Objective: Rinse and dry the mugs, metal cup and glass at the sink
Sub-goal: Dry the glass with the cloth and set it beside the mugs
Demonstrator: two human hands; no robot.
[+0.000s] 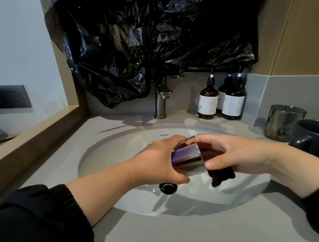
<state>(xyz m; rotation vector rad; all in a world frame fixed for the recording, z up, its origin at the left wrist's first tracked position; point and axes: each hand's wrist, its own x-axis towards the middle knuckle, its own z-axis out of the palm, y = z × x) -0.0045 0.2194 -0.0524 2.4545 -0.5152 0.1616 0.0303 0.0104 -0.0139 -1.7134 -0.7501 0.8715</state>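
Room is widest over the sink (108,146), whose white oval bowl lies open below both of my hands, the dark drain (168,187) sitting just under them. The grey bench (159,230) frames the bowl all round, broad at the near edge and narrow at the back, where the faucet (160,102) stands upright behind the rim. Crumpled black plastic (142,39) hangs down over the faucet's top and crowds the space above it. To the left a wooden ledge (36,133) closes the bench off along a slanting edge. At the back right three brown pump bottles (208,100) stand together against the wall, well apart from the hands. Farther right a second steel cup (283,122) and a dark mug (311,138) stand on the bench just beside each other, near my right forearm. The metal cup (187,159) is held in the air over the bowl, tipped on its side with its mouth toward the right. My left hand (156,159) wraps its body, fingers (177,178) curled round the base end with the thumb underneath. My right hand (235,154) meets the cup at the rim, forefinger over the top edge and thumb against the lower edge, pinching a dark cloth (221,175) at the mouth. The cloth's loose end hangs below the cup, above the basin.
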